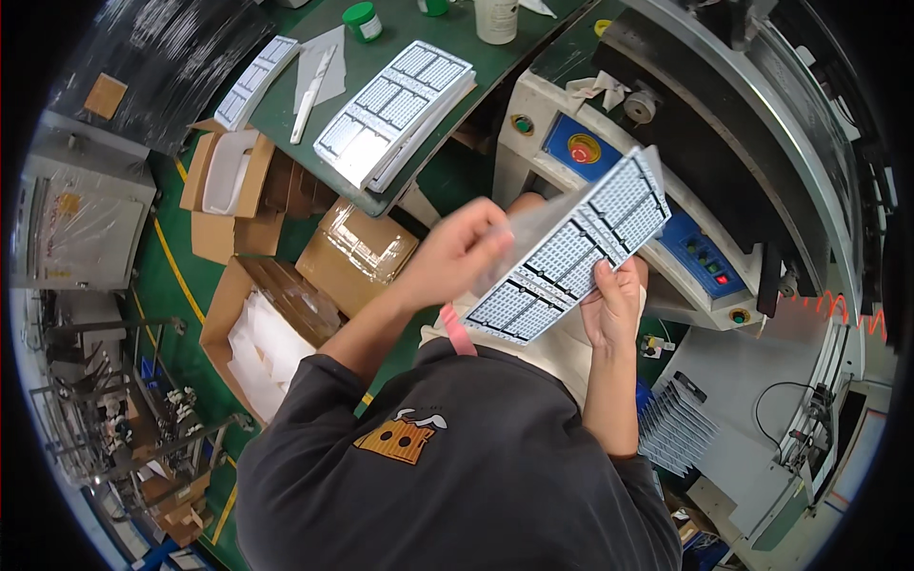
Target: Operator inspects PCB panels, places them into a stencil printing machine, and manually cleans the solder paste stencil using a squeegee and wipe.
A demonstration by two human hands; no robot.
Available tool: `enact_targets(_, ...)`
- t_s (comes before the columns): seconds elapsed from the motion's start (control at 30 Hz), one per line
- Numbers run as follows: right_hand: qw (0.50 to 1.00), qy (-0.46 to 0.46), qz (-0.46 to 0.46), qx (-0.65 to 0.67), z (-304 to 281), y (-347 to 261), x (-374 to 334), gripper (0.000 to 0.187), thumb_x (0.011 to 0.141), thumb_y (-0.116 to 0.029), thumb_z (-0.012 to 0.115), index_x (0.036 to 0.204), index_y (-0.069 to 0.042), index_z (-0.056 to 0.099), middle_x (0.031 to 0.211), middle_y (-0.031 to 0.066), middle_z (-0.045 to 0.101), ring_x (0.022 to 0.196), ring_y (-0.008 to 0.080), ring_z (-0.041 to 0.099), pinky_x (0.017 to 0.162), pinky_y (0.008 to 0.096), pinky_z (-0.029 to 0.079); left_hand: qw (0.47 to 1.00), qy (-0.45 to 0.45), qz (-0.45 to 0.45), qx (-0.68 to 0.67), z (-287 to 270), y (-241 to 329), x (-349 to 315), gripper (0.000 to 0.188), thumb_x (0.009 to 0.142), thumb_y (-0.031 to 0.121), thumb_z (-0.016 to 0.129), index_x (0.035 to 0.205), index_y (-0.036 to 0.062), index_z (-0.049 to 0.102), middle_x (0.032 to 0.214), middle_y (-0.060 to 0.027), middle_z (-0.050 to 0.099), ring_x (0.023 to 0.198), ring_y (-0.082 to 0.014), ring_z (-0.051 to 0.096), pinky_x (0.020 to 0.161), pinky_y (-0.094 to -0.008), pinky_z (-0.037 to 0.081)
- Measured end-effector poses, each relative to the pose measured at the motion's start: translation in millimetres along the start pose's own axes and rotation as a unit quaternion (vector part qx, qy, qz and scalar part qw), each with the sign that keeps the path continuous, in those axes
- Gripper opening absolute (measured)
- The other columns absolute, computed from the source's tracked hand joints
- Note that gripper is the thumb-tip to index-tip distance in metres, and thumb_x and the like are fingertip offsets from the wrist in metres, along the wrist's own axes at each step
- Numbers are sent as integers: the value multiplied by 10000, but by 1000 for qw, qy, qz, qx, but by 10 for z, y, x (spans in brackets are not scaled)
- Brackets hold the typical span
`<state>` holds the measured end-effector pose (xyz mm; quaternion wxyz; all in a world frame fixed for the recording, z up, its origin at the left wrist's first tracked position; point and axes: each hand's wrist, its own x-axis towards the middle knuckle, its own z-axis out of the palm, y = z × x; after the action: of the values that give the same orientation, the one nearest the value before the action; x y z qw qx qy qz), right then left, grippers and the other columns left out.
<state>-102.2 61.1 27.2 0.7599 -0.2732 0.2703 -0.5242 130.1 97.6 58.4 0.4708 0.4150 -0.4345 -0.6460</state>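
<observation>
My right hand (614, 300) grips a flat panel (571, 257) by its lower right edge, the thumb on its face. The panel has a black-and-white grid pattern and is held tilted in front of my body. My left hand (462, 249) is at its left side, fingers pinched on the edge of a thin, greyish, see-through sheet (545, 226) that stands away from the panel's face. Motion blurs the sheet and my left fingertips. A stack of similar patterned panels (398, 105) lies on the green table (367, 202), with a smaller stack (257, 81) to its left.
A white knife-like tool (312, 95) and a green-lidded jar (362, 21) are on the table. Cardboard boxes (357, 249) stand below, one holding white sheets (262, 347). To the right is a machine with a red emergency button (583, 147); a ribbed grey rack (678, 428) sits lower.
</observation>
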Motion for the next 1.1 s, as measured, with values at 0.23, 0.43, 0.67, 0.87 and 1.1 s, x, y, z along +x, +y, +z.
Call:
enact_targets(0.23,998,6,46,-53,-442,295,10,327,930,-55,575,1242,-4,495,1158,105,634,1025,186,627,928,321,497,827,476,158,253,-1882,138,-920,100,952,165,574,959,66,590,777,65,531,682,-15,450,571,-181,368)
enact_targets(0.43,996,23,68,-55,-651,290,-51,321,953,-48,528,1269,-6,484,1203,115,612,1063,205,614,945,338,491,598,772,-71,204,-3278,-1215,-3643,224,886,220,606,952,7,620,784,-29,603,673,-142,550,592,-267,457)
enact_targets(0.67,995,39,58,-67,-717,162,-7,318,951,-34,522,1262,24,490,1209,128,608,1097,192,597,972,316,465,459,859,-167,-157,-2881,-2440,-5277,355,902,300,498,1086,14,598,984,-174,637,853,-287,650,628,-373,524)
enact_targets(0.87,993,30,59,-100,-512,201,-11,316,952,-46,528,1258,23,490,1203,132,608,1090,190,599,977,315,459,423,849,-312,53,-2768,-2361,-4693,634,894,409,550,1220,-131,483,1265,-276,540,1105,-335,588,944,-382,465)
enact_targets(1.1,994,14,37,-98,-534,84,-93,337,966,-60,505,1294,12,472,1227,132,600,1106,208,599,975,345,482,748,594,44,293,-1994,-1159,-2181,220,912,174,604,1080,36,632,947,-81,670,891,-151,619,795,-289,490)
